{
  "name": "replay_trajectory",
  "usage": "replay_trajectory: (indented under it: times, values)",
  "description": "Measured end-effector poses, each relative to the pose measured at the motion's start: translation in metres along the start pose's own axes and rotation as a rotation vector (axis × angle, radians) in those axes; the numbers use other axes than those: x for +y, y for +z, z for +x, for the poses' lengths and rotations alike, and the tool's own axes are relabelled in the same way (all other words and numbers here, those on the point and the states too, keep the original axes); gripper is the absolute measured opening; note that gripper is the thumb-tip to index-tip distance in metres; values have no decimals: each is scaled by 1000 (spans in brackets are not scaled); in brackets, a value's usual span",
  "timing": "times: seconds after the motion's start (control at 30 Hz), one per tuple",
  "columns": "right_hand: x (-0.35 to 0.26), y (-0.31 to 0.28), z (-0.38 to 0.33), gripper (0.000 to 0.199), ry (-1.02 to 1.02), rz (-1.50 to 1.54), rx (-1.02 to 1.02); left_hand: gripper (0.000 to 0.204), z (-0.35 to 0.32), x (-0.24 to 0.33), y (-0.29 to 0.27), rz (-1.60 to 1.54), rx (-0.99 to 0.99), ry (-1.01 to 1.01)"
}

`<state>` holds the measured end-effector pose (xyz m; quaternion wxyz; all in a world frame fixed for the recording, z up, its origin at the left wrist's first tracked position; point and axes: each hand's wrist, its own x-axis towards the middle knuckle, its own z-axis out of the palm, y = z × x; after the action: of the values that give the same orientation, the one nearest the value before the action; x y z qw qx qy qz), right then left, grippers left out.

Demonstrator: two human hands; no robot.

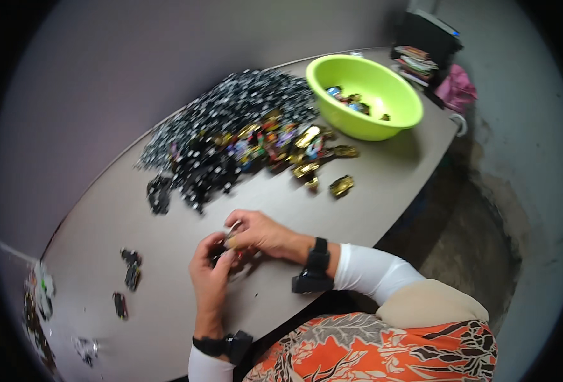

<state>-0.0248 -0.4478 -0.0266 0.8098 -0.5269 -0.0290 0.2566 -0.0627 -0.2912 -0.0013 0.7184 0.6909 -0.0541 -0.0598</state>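
My left hand [209, 275] and my right hand [260, 233] meet over the grey table [370, 191], both pinching one small dark piece [229, 243] with a pale tip between the fingertips. Each wrist wears a black band with a small box. Beyond the hands lies a big heap of small black-and-white parts [230, 114]. Mixed into its near side are shiny gold and coloured little toy cars [294, 149]. One gold car [341, 185] lies apart, nearest my right hand.
A lime-green plastic bowl [332, 79] with a few small pieces stands at the far right. Some dark pieces [130, 267] lie left of my hands, more at the table's left end [39, 305]. A black box with stacked items [421, 48] and pink cloth sit beyond the table.
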Motion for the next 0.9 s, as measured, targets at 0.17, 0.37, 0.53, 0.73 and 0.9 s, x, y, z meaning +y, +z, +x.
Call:
replay_trajectory:
  times: [0.17, 0.37, 0.53, 0.73, 0.9]
  values:
    - [-8, 4, 5, 37, -181, -135, 125, 50, 1, -8, -12, -351, 40, -24]
    - [-12, 6, -15, 21, -549, -1341, 305, 45, 17, -24, -23, -466, 98, -95]
    - [-7, 10, -11, 22, -507, -1451, 213, 40, 10, -21, -25, -224, 134, 20]
    - [-16, 12, -12, 35, -229, -294, 33, 38, 11, -14, -28, -147, 179, 37]
    - [-13, 17, -14, 39, -163, -163, -30, 39, 11, -7, -32, -294, 94, -61]
